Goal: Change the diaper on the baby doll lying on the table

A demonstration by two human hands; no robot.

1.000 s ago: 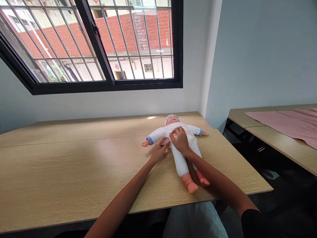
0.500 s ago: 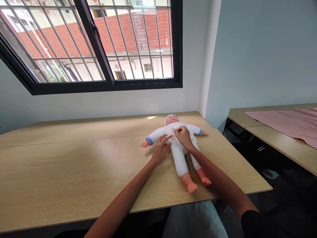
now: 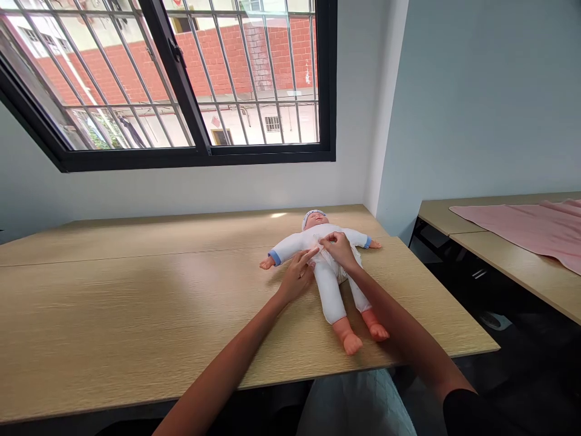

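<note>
A baby doll in a white outfit with blue cuffs and a cap lies face up on the wooden table, arms spread and bare feet toward me. Around its waist is a white diaper, mostly behind my hands. My right hand pinches the diaper's upper edge at the doll's belly. At the doll's waist on the left side rests my left hand, fingers apart, its fingertips touching the diaper.
A second table at the right carries a pink cloth. Behind the doll's table are a wall and a barred window. The near table edge runs just past the doll's feet.
My left hand's fingers have drawn slightly closer together at the diaper. My right hand has shifted very little, and the doll lies as before.
</note>
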